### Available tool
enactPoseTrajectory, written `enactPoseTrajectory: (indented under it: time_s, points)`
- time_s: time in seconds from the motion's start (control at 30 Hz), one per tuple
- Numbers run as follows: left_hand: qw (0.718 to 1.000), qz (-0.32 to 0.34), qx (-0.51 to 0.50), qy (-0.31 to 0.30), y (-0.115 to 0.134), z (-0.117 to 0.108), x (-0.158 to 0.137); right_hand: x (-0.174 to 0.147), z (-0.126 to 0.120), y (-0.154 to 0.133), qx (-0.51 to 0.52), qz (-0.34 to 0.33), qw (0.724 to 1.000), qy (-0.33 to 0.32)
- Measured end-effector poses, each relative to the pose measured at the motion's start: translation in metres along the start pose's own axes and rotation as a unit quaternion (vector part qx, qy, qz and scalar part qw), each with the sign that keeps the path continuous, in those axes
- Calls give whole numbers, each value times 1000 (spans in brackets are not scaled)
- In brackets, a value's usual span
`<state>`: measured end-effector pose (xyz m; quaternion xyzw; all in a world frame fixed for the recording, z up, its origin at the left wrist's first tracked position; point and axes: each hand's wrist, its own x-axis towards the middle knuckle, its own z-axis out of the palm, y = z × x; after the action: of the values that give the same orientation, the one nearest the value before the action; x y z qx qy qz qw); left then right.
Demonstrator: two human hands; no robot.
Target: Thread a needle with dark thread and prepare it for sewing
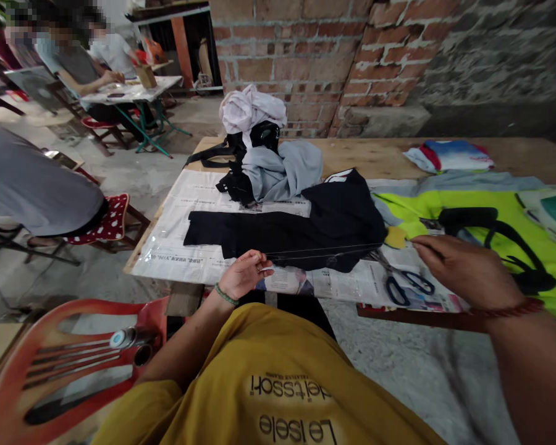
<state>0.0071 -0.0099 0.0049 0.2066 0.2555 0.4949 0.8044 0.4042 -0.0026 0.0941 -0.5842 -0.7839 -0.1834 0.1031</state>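
Dark thread (324,252) stretches taut between the left hand (244,274), fingers curled pinching one end, and the right hand (463,270), fingertips closed on the other. It runs over the black garment (296,232) on the newspaper-covered table (380,157); the thread's ends are hard to make out.

Thread (319,252) taut between both hands, above black garment (301,232)

My mustard-yellow T-shirt with dark printed lettering, green bead bracelet on my left wrist (225,296), red cord bracelet on my right wrist (507,309), bare forearms

Soft daylight, perhaps from the left (edges warped, near foreground blurred)
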Motion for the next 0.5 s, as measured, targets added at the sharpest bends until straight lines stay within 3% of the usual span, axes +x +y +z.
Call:
enactPoseTrajectory:
  time_s: [0.23,0.5]
  points:
    - [1000,2,-19,25,2,-9,3,-11,6,28,-21,64,997,-44]
    - [994,65,47,73,10,-27,3,-18,19,45,-23,101,992,-71]
